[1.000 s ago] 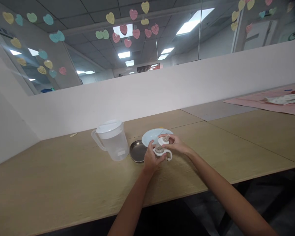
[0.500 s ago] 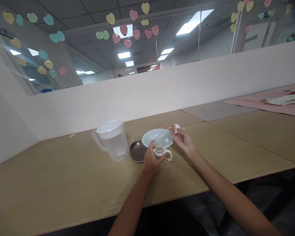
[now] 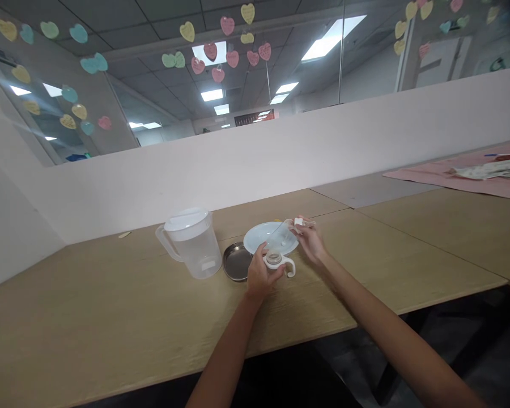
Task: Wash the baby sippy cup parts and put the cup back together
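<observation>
The left hand (image 3: 260,276) is gripping the uncapped bottle (image 3: 274,260) just below the frame's centre; the right hand (image 3: 312,243) is pinching the white cap (image 3: 298,221) slightly higher and rightward, near the pale bowl (image 3: 257,235).

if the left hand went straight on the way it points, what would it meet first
Beyond the bottle that the left hand holds, probably the bowl, though its height is hard to judge.

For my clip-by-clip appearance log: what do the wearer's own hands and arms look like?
The left hand and right hand wear no visible gloves. The left forearm and right forearm show no sleeves, watch or bracelet.
</observation>
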`<state>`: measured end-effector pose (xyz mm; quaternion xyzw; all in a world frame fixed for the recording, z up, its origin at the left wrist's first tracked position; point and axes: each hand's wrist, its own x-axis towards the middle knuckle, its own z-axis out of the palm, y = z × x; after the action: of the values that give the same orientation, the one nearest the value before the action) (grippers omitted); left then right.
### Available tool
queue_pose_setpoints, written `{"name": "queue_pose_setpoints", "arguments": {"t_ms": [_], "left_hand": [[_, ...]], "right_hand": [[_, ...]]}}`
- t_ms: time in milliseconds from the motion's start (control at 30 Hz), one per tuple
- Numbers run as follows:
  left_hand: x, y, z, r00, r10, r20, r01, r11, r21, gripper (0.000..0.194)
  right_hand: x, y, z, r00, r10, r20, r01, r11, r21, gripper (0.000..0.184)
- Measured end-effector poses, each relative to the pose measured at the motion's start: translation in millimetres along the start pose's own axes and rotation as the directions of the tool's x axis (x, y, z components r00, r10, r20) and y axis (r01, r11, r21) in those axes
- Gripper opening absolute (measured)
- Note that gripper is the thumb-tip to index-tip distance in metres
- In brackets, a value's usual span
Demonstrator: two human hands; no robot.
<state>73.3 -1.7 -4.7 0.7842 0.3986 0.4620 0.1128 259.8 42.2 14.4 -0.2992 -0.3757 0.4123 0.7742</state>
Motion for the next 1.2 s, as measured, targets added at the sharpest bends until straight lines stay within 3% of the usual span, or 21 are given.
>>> {"name": "queue_pose_setpoints", "arguments": {"t_ms": [67, 167, 400, 500, 733, 1200], "left_hand": [[0, 1, -0.5, 1.0, -0.009, 0.004, 0.009, 1.0, 0.002, 0.07], [0, 2, -0.8, 1.0, -0.013, 0.009, 0.012, 1.0, 0.008, 0.07], [-1, 1, 0.1, 1.0, -0.018, 0.017, 0.018, 0.999, 0.045, 0.069], [-1, 2, 0.3, 1.0, -0.007, 0.012, 0.006, 0.999, 0.048, 0.069], [0, 1, 1.0, 1.0, 0.002, 0.016, -0.002, 0.999, 0.045, 0.07], [0, 3, -0.1, 1.0, 0.006, 0.029, -0.008, 0.998, 0.067, 0.066]], "right_hand": [[-4, 2, 4, 0.997, -0.07, -0.011, 0.067, 0.984, -0.162, 0.048], [-10, 6, 6, 0.99, -0.108, 0.093, 0.134, 0.927, -0.351, 0.049], [-14, 5, 1, 0.942, -0.017, 0.336, 0.23, 0.761, -0.607, 0.039], [-15, 4, 2, 0.946, -0.058, 0.319, 0.254, 0.741, -0.621, 0.04], [-13, 5, 2, 0.973, -0.198, 0.116, 0.225, 0.73, -0.646, 0.044], [-12, 9, -4, 0.941, -0.286, 0.178, 0.317, 0.573, -0.756, 0.035]]}}
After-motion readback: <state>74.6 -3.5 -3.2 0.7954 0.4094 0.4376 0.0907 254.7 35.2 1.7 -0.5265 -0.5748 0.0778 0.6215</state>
